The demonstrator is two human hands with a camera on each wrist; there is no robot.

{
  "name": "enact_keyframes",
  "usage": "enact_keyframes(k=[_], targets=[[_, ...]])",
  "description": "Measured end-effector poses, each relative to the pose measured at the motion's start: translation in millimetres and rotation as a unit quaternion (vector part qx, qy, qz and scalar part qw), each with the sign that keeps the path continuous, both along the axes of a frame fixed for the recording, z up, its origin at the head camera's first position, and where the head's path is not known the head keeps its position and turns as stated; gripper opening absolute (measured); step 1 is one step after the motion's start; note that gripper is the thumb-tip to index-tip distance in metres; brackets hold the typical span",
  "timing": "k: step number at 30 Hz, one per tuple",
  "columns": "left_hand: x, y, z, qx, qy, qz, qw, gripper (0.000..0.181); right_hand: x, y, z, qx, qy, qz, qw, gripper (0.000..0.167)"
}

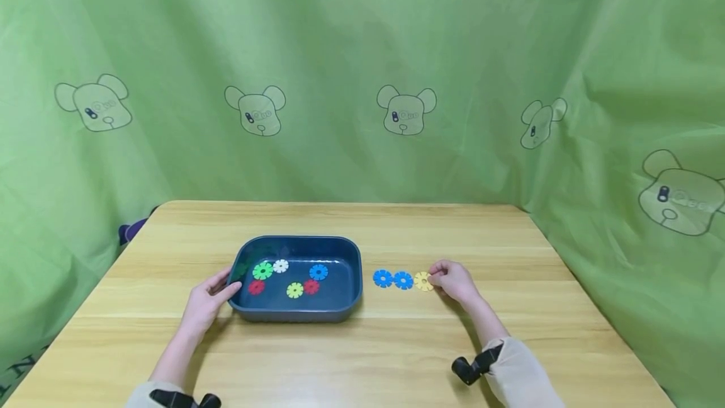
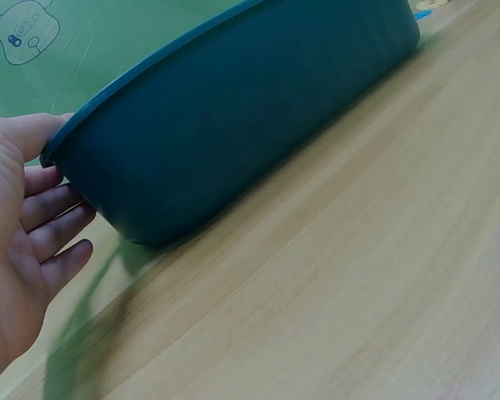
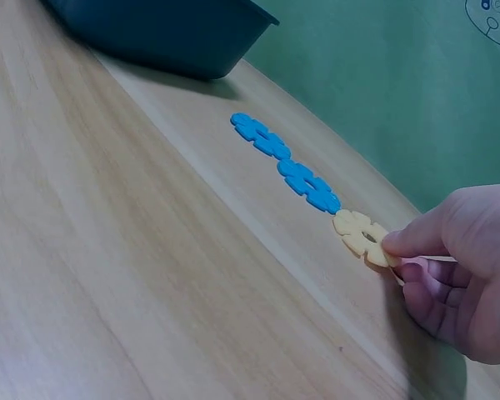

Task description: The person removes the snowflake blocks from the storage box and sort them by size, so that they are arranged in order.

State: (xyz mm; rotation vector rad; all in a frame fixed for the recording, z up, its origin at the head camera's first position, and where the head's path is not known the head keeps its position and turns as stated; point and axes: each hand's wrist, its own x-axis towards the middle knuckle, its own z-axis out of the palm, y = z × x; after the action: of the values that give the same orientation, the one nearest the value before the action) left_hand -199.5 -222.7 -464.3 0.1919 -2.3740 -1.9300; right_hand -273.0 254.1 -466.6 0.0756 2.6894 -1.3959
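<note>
A dark blue plastic basin [image 1: 291, 315] stands on the table, with flower-shaped snowflake discs lying in it. My left hand [image 1: 205, 302] holds its left end, thumb at the rim and the other fingers outside, below the rim in the left wrist view. Right of the basin, two blue snowflake discs [image 1: 382, 278] [image 3: 308, 185] lie in a row. At the row's right end is a yellow snowflake disc [image 3: 360, 236]; my right hand [image 1: 455, 282] pinches its outer edge between thumb and fingers. The yellow disc's near edge meets the second blue disc.
Inside the basin are a green disc [image 1: 263, 271], a white disc [image 1: 280, 266], a blue disc [image 1: 318, 272], a yellow-green disc [image 1: 294, 290] and two red ones. The wooden table [image 1: 362, 364] backs onto a green curtain [image 1: 340, 30]. A purple object [image 1: 131, 230] shows beyond the left edge.
</note>
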Motion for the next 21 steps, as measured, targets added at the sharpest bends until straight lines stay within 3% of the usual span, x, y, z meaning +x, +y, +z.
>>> enact_keyframes(k=[11,21], targets=[[-1.5,1.8,-0.1,0.002,0.01,-0.001,0.9999,0.053,1.0,4,2.0,-0.015,0.001,0.006,0.9999,0.021],[0.0,2.1,0.1,0.016,0.011,0.001,0.9998,0.053,1.3,-7,17.7,-0.048,0.016,0.023,0.9984,0.026]])
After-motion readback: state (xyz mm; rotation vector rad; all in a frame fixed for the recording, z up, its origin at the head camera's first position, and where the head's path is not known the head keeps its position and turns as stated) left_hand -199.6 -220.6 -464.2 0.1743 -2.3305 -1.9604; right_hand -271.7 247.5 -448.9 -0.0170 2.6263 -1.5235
